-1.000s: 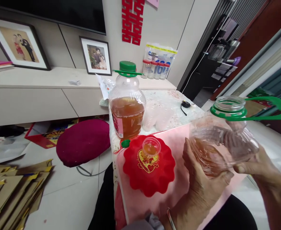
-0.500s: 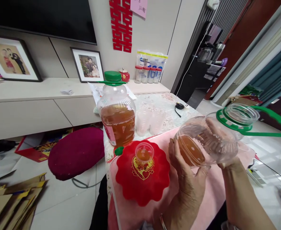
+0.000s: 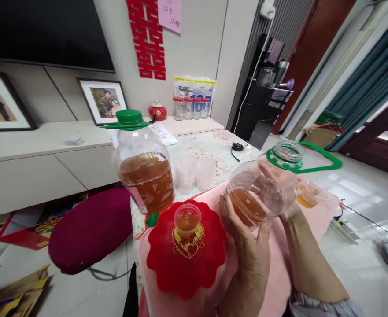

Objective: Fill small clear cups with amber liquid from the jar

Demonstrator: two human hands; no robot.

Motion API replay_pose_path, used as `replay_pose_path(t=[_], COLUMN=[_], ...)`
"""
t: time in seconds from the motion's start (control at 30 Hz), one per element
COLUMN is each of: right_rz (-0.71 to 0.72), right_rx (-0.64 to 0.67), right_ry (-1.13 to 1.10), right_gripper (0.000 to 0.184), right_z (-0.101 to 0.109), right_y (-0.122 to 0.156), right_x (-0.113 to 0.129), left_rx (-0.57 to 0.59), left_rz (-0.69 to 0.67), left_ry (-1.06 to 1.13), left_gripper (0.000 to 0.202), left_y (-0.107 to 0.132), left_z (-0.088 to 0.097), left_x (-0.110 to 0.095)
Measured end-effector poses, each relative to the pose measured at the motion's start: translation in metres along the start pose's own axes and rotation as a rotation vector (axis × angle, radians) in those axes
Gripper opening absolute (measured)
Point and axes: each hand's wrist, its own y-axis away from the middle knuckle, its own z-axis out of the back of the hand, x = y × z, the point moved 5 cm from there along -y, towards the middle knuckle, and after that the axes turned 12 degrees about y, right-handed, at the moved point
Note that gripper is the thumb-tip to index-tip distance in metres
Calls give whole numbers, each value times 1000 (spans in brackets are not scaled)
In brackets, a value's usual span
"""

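A clear plastic jug (image 3: 239, 178) with a green handle lies tilted in my two hands, its uncapped mouth pointing up and right. A little amber liquid rests near its base. My left hand (image 3: 246, 251) is wrapped round the base end. My right hand (image 3: 288, 211) supports it from behind, near the neck, with fingers partly visible through the plastic. To the left, a small clear cup (image 3: 187, 220) with amber liquid stands on a red scalloped plate (image 3: 160, 268). Behind that plate is a second jug (image 3: 147, 182), upright, green-capped and partly filled with amber liquid.
Stacked clear cups (image 3: 195, 174) stand mid-table beyond the plate. Several cups of amber liquid (image 3: 308, 198) sit at the right on the pink cloth (image 3: 279, 268). A loose green cap (image 3: 152, 219) lies by the plate. Farther back is a black tape measure (image 3: 237, 147). A maroon stool (image 3: 93, 229) stands left.
The view has turned right, shifting the room leftward. The held jug's neck has swung left in view, and the cups at the right now show. Both hands keep their hold.
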Motion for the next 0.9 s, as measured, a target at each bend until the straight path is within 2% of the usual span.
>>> replay_pose_path(t=[0.13, 0.23, 0.27, 0.4, 0.47, 0.6, 0.73, 0.83, 0.9], right_rz=[15, 60, 81, 111, 95, 38, -24, -60, -89], right_rx=[-67, -88, -90, -91, -101, -71, 10, 65, 102], right_ry=[-143, -267, -313, -460, -497, -512, -501, -474, -455], right_gripper=[49, 51, 56, 99, 110, 111, 108, 101, 94], right_z=[23, 27, 27, 21, 19, 16, 17, 22, 25], right_y=[-49, -61, -61, -50, -43, -30, -16, -6, 0], right_x=[-21, -41, -46, -55, -59, -66, -68, -65, -64], left_rx=[35, 10, 4, 38, 48, 55, 53, 49, 73], left_rz=[-45, -49, -49, -63, -62, -52, 14, 39, 8], left_ry=[18, 41, 47, 61, 46, 3, -28, -58, -69], left_gripper=[103, 100, 100, 96, 93, 94, 105, 113, 110], left_y=[-5, -8, -8, -7, -7, -5, -4, 2, 9], left_z=[-2, -3, -3, -5, -5, -4, -2, 0, 3], left_x=[1, 2, 2, 7, 10, 17, 20, 14, 2])
